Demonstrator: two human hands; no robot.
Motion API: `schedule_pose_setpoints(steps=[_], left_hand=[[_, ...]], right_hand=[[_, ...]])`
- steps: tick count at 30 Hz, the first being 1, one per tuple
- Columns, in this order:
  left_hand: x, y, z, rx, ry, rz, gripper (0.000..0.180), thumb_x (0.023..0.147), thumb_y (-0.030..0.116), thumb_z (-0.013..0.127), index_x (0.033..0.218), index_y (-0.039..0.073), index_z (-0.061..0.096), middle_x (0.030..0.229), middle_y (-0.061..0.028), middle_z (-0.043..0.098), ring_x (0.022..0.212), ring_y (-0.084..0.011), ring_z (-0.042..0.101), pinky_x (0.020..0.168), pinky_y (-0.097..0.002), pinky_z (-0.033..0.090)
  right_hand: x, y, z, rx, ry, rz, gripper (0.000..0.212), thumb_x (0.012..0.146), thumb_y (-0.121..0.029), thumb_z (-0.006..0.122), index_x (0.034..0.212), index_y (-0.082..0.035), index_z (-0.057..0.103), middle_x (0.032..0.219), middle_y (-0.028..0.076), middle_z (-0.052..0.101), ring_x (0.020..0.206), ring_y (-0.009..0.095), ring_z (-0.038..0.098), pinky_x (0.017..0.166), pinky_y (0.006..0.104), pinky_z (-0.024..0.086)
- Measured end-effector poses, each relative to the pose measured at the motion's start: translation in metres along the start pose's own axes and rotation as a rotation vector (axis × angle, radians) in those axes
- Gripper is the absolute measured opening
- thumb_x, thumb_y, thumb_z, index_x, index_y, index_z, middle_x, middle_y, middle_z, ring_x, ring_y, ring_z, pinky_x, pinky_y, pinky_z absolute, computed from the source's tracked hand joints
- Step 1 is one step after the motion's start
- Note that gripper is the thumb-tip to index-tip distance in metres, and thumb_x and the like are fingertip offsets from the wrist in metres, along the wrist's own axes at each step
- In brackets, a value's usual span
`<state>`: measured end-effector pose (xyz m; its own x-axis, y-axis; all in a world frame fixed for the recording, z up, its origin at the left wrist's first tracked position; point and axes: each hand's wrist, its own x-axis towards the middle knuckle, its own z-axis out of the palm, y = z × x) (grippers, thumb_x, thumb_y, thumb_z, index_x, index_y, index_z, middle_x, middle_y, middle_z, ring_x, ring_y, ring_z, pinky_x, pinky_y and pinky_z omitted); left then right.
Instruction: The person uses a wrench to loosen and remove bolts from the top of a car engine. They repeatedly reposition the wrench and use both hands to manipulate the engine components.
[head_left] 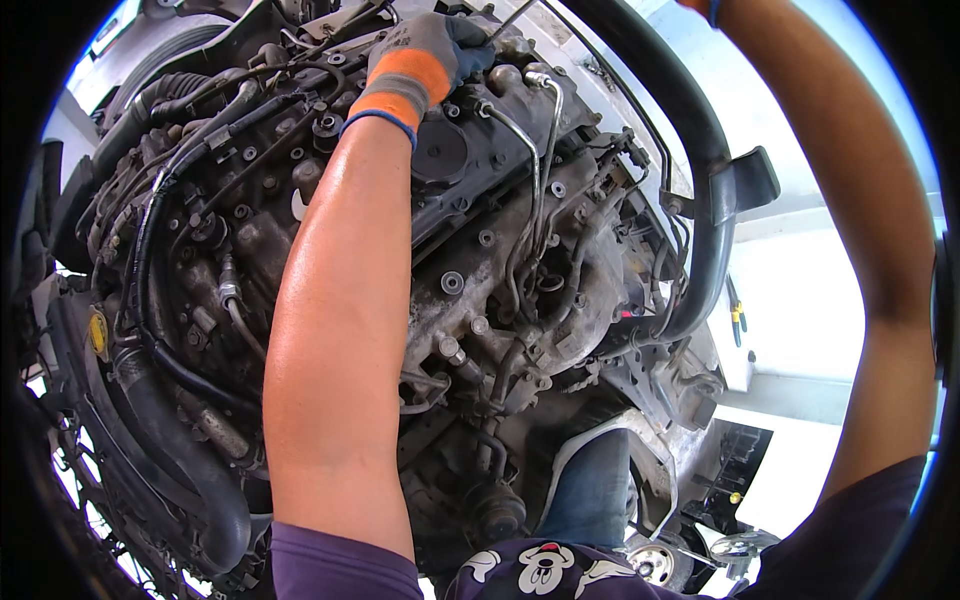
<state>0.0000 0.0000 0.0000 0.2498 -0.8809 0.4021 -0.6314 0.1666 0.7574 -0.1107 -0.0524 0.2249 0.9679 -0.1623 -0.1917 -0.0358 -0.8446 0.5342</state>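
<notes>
My left hand [425, 62], in a grey and orange knit glove, reaches over the far part of a greasy engine [440, 290]. Its dark fingers are closed around the lower end of a thin metal rod [512, 22], which slants up to the right and out of view. Under that hand is a black engine cover [440, 150], next to two bent metal pipes [535, 150]. My right hand [703, 6] is raised at the top right; only the orange glove's edge shows, and its fingers are out of view.
A thick black curved tube [705, 130] arches along the right of the engine. Black hoses [150, 250] and cables crowd the left side. A pale forked metal end [299, 206] peeks out beside my left forearm. Yellow-handled pliers [738, 322] lie on a white surface at right.
</notes>
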Motion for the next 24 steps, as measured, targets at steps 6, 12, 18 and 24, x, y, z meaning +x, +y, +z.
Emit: schedule_pose_setpoints(steps=[6,12,18,24], left_hand=[[-0.003,0.009,-0.001,0.181,0.096,-0.104,0.040,0.082,0.037,0.079,0.111,0.010,0.077,0.107,-0.0119,0.076,0.097,-0.0284,0.072,0.093,-0.0381,0.053],[0.009,-0.014,0.007,0.111,0.003,-0.102,0.043,0.084,0.043,0.077,0.119,0.019,0.074,0.109,-0.0120,0.075,0.101,-0.0332,0.071,0.093,-0.0423,0.052],[0.004,-0.010,0.008,-0.160,-0.021,-0.017,0.034,0.085,0.030,0.078,0.112,0.009,0.075,0.092,-0.0051,0.074,0.081,-0.0152,0.065,0.079,-0.0315,0.052],[-0.004,0.001,-0.007,-0.017,-0.054,-0.072,0.041,0.082,0.033,0.083,0.112,0.006,0.076,0.099,-0.0077,0.077,0.085,-0.0177,0.069,0.086,-0.0323,0.054]], right_hand=[[-0.018,-0.009,0.047,0.654,0.247,0.372,0.063,0.094,-0.041,0.060,0.141,0.000,0.051,0.140,0.026,0.056,0.131,0.039,0.053,0.110,0.0435,0.041],[-0.018,-0.014,0.048,0.750,0.402,0.386,0.065,0.095,-0.046,0.061,0.140,-0.001,0.052,0.135,0.025,0.061,0.127,0.035,0.057,0.107,0.0416,0.044],[-0.025,-0.015,0.050,0.467,0.352,0.418,0.030,0.081,-0.030,0.073,0.106,-0.013,0.075,0.101,0.018,0.071,0.100,0.038,0.067,0.092,0.0451,0.053],[-0.021,-0.021,0.056,0.419,0.413,0.259,0.023,0.078,-0.017,0.068,0.098,-0.023,0.078,0.119,0.012,0.064,0.112,0.038,0.059,0.094,0.0461,0.050]])
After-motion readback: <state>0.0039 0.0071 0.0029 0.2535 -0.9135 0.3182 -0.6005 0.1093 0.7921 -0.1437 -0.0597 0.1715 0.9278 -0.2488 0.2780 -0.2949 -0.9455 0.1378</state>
